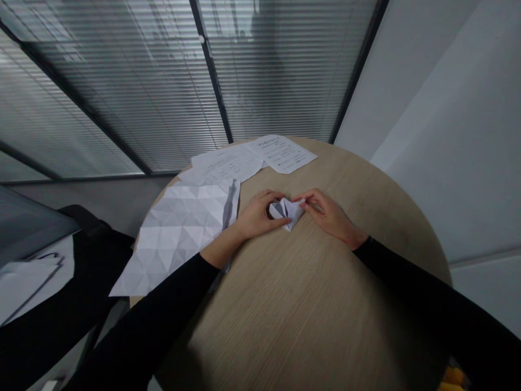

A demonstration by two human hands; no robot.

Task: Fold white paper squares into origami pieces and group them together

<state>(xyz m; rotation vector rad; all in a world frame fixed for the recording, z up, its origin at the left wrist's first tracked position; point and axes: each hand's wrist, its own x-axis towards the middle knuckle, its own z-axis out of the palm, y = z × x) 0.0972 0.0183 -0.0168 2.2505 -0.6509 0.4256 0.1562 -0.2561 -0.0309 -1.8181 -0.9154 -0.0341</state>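
A small piece of folded white paper [290, 212], shaped with pointed flaps, is between my hands over the middle of the table. My left hand [261, 215] grips its left side, the thumb across the near face and the fingers curled behind the far edge. At the paper's right corner, the thumb and fingers of my right hand [324, 214] pinch a tip. Some of the folds are too small to make out.
Left of my hands lies a large creased sheet [179, 228] with triangular folds, overhanging the table's edge. Printed sheets [280, 153] lie at the far side of the round wooden table [309, 304]. A black chair [93, 255] bearing white papers [36, 277] stands at the left.
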